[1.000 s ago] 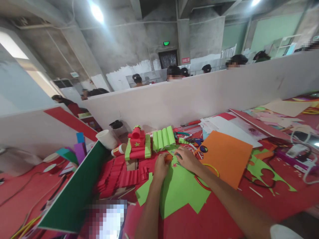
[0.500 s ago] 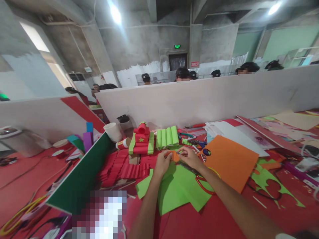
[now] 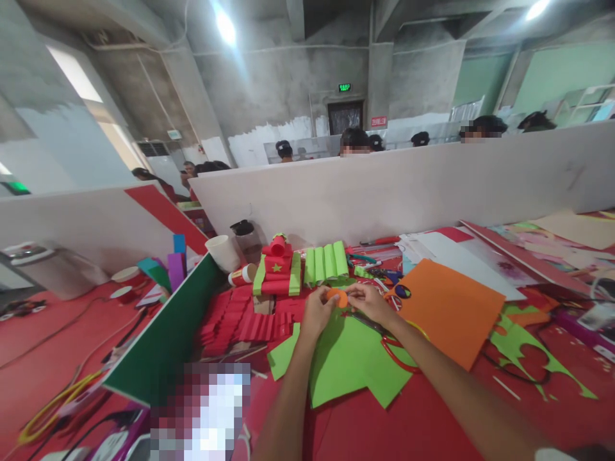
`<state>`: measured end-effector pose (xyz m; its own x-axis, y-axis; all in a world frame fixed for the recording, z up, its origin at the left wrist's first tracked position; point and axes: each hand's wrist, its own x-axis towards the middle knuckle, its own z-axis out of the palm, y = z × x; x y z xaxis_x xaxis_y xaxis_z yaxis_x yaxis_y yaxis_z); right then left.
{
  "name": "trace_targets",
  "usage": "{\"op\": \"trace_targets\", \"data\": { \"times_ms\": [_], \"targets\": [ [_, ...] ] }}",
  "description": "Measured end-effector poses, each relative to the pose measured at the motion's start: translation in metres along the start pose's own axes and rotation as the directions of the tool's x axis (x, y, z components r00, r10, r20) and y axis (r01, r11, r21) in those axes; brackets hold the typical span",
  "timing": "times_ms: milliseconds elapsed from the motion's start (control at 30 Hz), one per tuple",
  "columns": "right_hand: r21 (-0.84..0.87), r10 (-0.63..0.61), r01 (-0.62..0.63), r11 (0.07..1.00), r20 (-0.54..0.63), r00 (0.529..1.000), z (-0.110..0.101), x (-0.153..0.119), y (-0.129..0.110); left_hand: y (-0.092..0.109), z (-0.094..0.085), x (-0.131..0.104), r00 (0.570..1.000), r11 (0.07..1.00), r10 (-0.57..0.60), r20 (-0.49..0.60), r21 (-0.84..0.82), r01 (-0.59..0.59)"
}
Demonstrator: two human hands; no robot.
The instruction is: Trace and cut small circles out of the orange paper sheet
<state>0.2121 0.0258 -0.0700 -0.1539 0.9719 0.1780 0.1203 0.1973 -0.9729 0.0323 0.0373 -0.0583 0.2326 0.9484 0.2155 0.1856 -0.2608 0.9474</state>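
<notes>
Between my two hands is a small round orange paper piece (image 3: 338,298). My left hand (image 3: 318,311) pinches its left side, and my right hand (image 3: 369,302) has its fingers closed at the right side. Below them lie green paper sheets (image 3: 341,365), with red-handled scissors (image 3: 398,355) partly under my right wrist. Just beyond my hands stand a red and green paper model with a star (image 3: 277,269) and a row of rolled green paper (image 3: 327,264).
An orange sheet (image 3: 451,310) and green scraps (image 3: 533,349) lie to the right. Folded red strips (image 3: 230,320), a green board (image 3: 163,333) and a white cup (image 3: 223,253) are at the left. A white partition (image 3: 384,192) stands behind, with people beyond it.
The orange piece now shows more of its round face between my hands. My fingers have shifted slightly around it, and the whole view has moved a little.
</notes>
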Motion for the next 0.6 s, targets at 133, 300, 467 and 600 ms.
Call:
{"op": "trace_targets", "data": {
  "times_ms": [133,300,467,600],
  "targets": [
    [0.026,0.017,-0.017,1.000,0.002,1.000,-0.001,-0.002,-0.004,0.001,0.000,0.000,1.000,1.000,0.008,-0.005,-0.012,-0.009],
    [0.031,0.041,-0.041,0.999,0.009,0.999,0.000,-0.004,-0.004,0.001,-0.001,0.001,1.000,1.000,0.015,-0.006,-0.005,-0.015],
    [-0.004,0.025,-0.026,1.000,-0.035,0.999,0.003,-0.002,0.004,-0.002,-0.001,0.002,1.000,1.000,0.024,0.003,-0.006,-0.024],
    [-0.036,-0.018,0.017,0.999,-0.039,0.999,0.000,0.000,0.004,-0.001,0.000,0.003,0.999,1.000,0.029,0.015,0.003,-0.029]
  ]
}}
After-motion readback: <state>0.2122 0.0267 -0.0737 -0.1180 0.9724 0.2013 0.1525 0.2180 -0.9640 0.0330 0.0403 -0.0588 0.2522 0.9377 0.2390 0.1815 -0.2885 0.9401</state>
